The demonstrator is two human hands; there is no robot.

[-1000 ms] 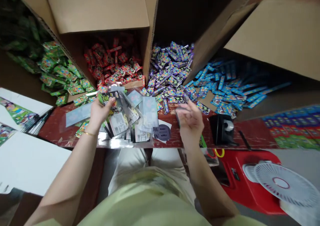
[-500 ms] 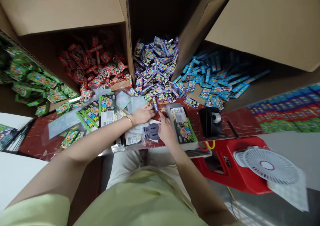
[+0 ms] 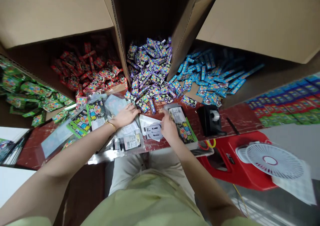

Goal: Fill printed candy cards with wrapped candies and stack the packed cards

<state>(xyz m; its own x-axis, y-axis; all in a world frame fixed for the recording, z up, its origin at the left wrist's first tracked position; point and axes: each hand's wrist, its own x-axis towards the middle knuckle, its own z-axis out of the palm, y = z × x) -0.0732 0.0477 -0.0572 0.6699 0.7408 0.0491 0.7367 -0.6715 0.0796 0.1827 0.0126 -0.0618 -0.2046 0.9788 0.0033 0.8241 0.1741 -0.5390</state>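
Shifted since the earlier frame: your left hand (image 3: 126, 115) has slid leftward, away from the lone purple packet (image 3: 152, 107); your right hand (image 3: 169, 127) sits nearer the card stack (image 3: 184, 127).

Grip: left lies open, fingers extended over the clear sleeves (image 3: 115, 104), nothing visibly pinched. Right is partly curled between the grey cutout piece (image 3: 152, 131) and the card stack; its underside is hidden, so cannot tell whether it holds anything.

Position: sleeves overlap on the tabletop left of the cutout piece; card stack just right of your right hand.

Technique (judgement): keep your left palm light so slick sleeves don't skid; take the stack by one edge, separating a single card; keep knuckles off the cutout piece.

Count: hands, 2; cutout piece, 1; card stack, 1 (cards uncounted); black-green cards (image 3: 96, 112) at left, at least 2; black holder (image 3: 209, 121), 1; fan (image 3: 270, 160), 1. Sleeves: overlapping, uncountable.
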